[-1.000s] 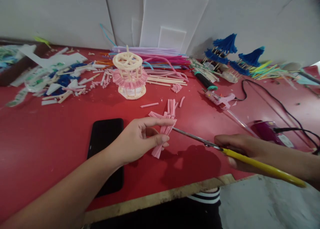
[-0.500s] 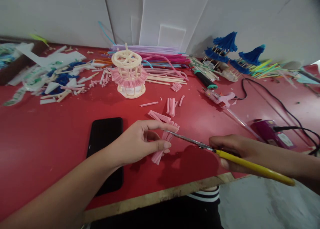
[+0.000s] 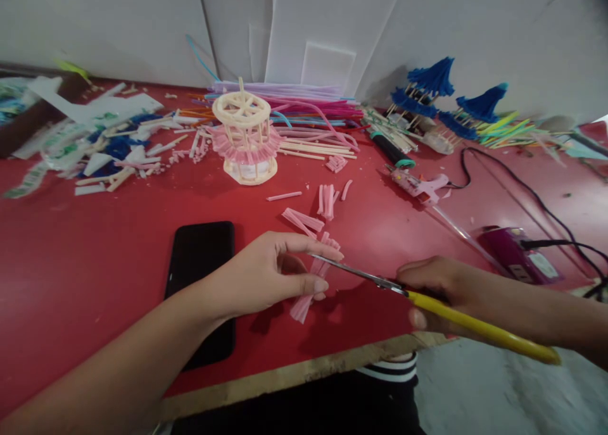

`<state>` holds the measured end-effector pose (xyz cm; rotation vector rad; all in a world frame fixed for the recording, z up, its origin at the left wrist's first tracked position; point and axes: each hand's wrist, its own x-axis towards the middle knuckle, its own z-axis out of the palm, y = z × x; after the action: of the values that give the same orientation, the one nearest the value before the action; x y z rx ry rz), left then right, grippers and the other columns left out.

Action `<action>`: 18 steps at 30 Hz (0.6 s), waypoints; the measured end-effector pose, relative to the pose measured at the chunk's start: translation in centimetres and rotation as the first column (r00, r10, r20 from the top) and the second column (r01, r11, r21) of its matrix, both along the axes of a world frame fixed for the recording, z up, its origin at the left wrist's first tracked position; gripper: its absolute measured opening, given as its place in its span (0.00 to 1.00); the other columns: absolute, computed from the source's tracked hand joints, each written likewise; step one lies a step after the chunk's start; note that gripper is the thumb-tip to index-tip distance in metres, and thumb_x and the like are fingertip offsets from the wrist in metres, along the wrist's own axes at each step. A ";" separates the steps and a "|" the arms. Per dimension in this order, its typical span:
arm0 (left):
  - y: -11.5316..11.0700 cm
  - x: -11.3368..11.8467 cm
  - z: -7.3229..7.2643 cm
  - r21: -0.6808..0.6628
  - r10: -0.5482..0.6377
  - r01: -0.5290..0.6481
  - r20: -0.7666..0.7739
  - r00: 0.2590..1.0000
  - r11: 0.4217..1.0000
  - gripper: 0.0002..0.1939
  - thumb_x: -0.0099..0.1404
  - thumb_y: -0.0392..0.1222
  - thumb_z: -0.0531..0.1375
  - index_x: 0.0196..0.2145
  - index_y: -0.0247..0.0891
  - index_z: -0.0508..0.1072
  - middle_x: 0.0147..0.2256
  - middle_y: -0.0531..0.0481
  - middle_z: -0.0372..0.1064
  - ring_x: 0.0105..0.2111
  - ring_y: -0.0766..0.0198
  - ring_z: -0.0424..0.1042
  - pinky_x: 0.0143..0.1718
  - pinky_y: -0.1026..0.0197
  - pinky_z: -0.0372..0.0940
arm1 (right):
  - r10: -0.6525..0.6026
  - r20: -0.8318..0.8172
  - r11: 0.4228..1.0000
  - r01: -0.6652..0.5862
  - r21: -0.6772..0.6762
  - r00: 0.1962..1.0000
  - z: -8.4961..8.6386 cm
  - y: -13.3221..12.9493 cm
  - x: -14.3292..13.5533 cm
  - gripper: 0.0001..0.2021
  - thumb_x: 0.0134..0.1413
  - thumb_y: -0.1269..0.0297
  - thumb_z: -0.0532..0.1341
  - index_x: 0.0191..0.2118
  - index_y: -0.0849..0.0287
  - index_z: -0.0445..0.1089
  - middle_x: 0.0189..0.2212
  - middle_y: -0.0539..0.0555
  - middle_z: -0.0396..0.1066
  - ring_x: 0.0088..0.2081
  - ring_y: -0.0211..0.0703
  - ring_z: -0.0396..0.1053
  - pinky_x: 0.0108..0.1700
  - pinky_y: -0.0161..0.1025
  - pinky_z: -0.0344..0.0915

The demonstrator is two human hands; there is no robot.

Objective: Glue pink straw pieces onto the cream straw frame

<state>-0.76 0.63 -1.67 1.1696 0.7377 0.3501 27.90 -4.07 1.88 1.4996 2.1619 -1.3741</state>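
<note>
My left hand (image 3: 280,273) pinches a bundle of short pink pipe cleaner pieces (image 3: 301,308) between thumb and fingers, just above the red table. In my right hand (image 3: 439,283) are scissors with yellow handles (image 3: 479,327). Their metal blades (image 3: 351,270) reach left across the bundle, beside my left index finger; whether they touch the pink pieces I cannot tell. More cut pink pieces (image 3: 325,201) lie beyond the left hand. A cream stick-built model (image 3: 244,115) with a pink frilled band stands farther back.
A black phone (image 3: 199,251) lies by my left forearm. To the right are a pink glue gun (image 3: 420,185) and a purple power socket (image 3: 517,251) with black cords. Scraps (image 3: 118,147) pile at left; long pipe cleaners (image 3: 304,96) and blue-roofed models (image 3: 430,80) stand along the wall.
The held pink bundle has shifted slightly down toward me. The scissor blades have tilted and dropped a little at the bundle; both hands keep their grip.
</note>
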 end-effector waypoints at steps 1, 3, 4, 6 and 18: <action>0.0 0.0 -0.1 -0.009 0.002 -0.002 0.005 1.000 1.000 0.19 0.59 0.35 0.66 0.50 0.38 0.76 0.23 0.58 0.72 0.18 0.71 0.70 0.36 0.60 0.73 | 0.002 -0.017 0.999 -0.003 -0.036 1.000 -0.1 0.0 0.0 0.25 0.59 0.39 0.55 0.30 0.60 0.69 0.27 0.50 0.65 0.28 0.35 0.62 0.28 0.33 0.58; -0.1 -0.1 -0.2 -0.024 0.003 -0.003 0.010 1.000 1.000 0.20 0.59 0.35 0.66 0.50 0.39 0.76 0.22 0.58 0.72 0.19 0.72 0.71 0.36 0.61 0.73 | -0.004 -0.029 0.996 0.001 -0.092 1.000 -0.4 -0.1 0.0 0.25 0.59 0.39 0.56 0.30 0.60 0.68 0.27 0.50 0.64 0.28 0.36 0.61 0.29 0.33 0.58; -0.1 -0.1 -0.3 -0.026 0.002 -0.002 0.007 1.000 1.000 0.19 0.59 0.35 0.67 0.50 0.39 0.76 0.22 0.59 0.72 0.20 0.71 0.72 0.35 0.63 0.72 | -0.013 -0.018 0.996 0.011 -0.084 1.000 -0.5 -0.1 0.0 0.25 0.58 0.39 0.56 0.29 0.60 0.67 0.26 0.49 0.63 0.28 0.36 0.60 0.29 0.33 0.58; -0.2 0.0 -0.3 -0.022 -0.006 0.006 -0.002 1.000 1.000 0.19 0.59 0.35 0.67 0.50 0.39 0.76 0.22 0.58 0.72 0.23 0.70 0.75 0.31 0.68 0.70 | -0.016 -0.002 0.997 0.016 -0.075 1.000 -0.7 -0.1 0.0 0.25 0.57 0.40 0.57 0.27 0.60 0.65 0.25 0.49 0.62 0.27 0.36 0.60 0.28 0.33 0.57; 0.0 0.1 0.3 0.022 0.009 -0.008 -0.017 1.000 1.000 0.20 0.57 0.33 0.67 0.48 0.38 0.77 0.24 0.55 0.75 0.23 0.69 0.76 0.23 0.72 0.66 | 0.030 0.033 0.997 -0.032 0.076 0.999 -1.3 0.4 -0.2 0.28 0.57 0.37 0.55 0.21 0.58 0.59 0.19 0.45 0.54 0.22 0.33 0.53 0.25 0.35 0.49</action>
<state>-0.64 0.58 -1.39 1.1916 0.7557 0.3561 27.66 -3.70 0.57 1.4970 2.2320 -1.2624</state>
